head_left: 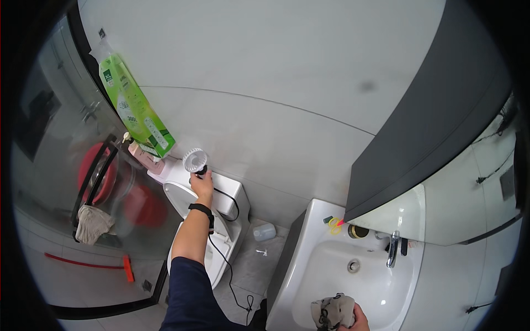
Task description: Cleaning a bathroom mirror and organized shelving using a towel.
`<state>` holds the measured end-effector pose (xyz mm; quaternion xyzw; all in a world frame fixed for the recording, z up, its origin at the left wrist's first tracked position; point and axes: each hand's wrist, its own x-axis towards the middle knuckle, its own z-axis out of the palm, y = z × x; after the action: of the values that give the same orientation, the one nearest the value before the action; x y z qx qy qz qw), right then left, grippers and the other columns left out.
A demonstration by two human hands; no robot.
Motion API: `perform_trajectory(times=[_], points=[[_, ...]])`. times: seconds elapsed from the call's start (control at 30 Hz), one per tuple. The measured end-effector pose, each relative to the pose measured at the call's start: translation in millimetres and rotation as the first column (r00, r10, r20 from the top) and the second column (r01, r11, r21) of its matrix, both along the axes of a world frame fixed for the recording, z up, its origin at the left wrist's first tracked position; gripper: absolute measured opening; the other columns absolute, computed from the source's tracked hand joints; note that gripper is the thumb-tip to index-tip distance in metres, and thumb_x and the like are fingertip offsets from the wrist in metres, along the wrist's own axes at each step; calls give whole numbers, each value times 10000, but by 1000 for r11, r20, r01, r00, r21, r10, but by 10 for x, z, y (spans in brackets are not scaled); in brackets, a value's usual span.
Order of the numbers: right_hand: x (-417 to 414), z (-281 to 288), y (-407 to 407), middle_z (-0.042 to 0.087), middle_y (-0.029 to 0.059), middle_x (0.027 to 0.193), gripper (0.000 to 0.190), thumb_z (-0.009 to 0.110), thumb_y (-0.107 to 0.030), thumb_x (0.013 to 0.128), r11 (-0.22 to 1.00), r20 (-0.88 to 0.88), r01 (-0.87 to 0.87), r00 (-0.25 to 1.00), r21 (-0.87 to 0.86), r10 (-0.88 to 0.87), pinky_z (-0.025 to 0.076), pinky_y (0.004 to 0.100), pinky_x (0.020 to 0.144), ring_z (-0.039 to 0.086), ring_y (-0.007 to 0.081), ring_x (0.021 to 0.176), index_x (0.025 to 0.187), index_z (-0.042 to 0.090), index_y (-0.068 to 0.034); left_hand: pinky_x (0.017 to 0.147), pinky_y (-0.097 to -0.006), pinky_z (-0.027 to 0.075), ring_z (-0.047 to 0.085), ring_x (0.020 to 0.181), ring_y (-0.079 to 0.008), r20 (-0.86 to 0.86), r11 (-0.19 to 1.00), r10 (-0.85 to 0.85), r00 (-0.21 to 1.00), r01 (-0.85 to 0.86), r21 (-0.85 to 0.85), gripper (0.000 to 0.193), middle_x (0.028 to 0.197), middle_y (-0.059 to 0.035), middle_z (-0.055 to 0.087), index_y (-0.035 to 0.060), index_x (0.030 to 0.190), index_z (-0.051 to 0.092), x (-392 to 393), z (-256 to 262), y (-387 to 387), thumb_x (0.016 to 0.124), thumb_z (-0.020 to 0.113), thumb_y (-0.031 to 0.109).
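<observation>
My left hand (202, 185), with a black band on the wrist, reaches over the toilet tank (229, 193). It grips the dark handle of a small fan-like device (195, 160) with a round, ribbed white head. A black cord (230, 273) runs from near this hand over the tank and down to the floor. At the bottom edge, my right hand (359, 320) is partly cut off by the frame. Its fingers hold a bunched beige cloth (332, 311) with dark markings above the near part of the white washbasin (331, 285).
A green tissue pack (134, 107) and a pink pump bottle (145, 157) stand left of the tank. Yellow-handled scissors (334, 226), a dark-lidded jar (357, 231) and the faucet (392, 250) line the basin's back. A mirrored cabinet (405, 124) juts out above. Left is a glass shower door (136, 244).
</observation>
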<state>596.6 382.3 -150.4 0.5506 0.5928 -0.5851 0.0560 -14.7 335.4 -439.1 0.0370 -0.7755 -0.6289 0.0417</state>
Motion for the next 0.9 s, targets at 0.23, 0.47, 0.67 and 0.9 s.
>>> perform_trajectory(times=[0.23, 0.47, 0.67, 0.9], points=[[-88, -94, 4, 519, 218, 1331, 789, 674, -51, 709, 999, 35, 28, 999, -21, -28, 417, 361, 1031, 501, 293, 1237, 1423, 356, 63, 743, -393, 536, 690, 817, -307, -43, 951, 60, 997, -70, -302, 429, 958, -164, 699, 6, 1074, 613, -896, 121, -568, 724, 814, 153], [-283, -86, 76, 519, 233, 1331, 798, 681, -47, 712, 1000, 96, -25, 995, 5, 24, 423, 347, 1026, 511, 293, 1230, 1426, 346, 73, 817, -381, 539, 697, 957, -327, 261, 882, 141, 955, -2, -470, 378, 997, -197, 713, -26, 954, 707, -1114, 349, -496, 655, 852, 153], [-297, -163, 72, 530, 212, 1312, 788, 657, -10, 721, 995, 90, 69, 994, -69, -63, 436, 335, 1008, 518, 268, 1219, 1434, 331, 67, 875, -391, 522, 671, 1023, -349, 213, 869, 217, 953, -89, -487, 424, 1058, -207, 693, -10, 1044, 652, -1150, 216, -490, 684, 834, 122], [-310, -195, 79, 535, 198, 1304, 774, 640, 2, 723, 996, 82, 71, 994, -49, -67, 445, 329, 992, 524, 254, 1209, 1434, 340, 53, 916, -399, 504, 643, 1080, -357, 194, 924, 274, 942, -202, -325, 497, 1138, -202, 665, 23, 1166, 575, -989, 173, -392, 727, 802, 76]])
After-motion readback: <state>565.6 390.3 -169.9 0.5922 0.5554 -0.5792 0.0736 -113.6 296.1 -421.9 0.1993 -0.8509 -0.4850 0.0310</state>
